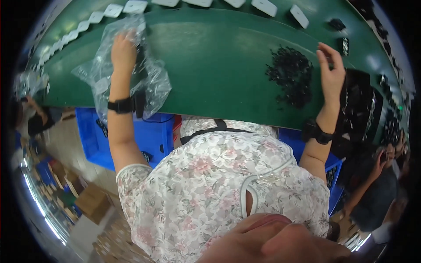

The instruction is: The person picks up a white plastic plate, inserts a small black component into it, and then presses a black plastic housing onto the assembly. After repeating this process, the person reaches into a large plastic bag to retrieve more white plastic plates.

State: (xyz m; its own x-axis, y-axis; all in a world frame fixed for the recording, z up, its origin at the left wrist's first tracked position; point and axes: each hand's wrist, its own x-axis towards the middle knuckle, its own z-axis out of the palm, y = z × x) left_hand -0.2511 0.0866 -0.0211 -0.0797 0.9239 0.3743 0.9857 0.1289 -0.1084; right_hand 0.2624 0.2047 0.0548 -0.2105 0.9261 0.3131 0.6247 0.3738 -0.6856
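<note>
At the left of the green table, my left hand (124, 51) reaches into a crumpled clear plastic bag (155, 79). Its fingers are curled and closed, and the film and glare hide what lies between them. Dark contents show dimly through the bag beside the hand. On the right, a loose pile of small black parts (290, 74) is spread over the tabletop. My right hand (332, 73) hovers just to the right of that pile, apart from it. Its fingers are open, thumb and forefinger separated, with nothing visible between them.
White rectangular devices (264, 7) form a curved row along the far side of the green table (206, 61). Shiny black bags (356, 98) lie right of my right forearm. Blue bins (94, 147) sit below the near edge. Other people (377, 188) work at right and far left.
</note>
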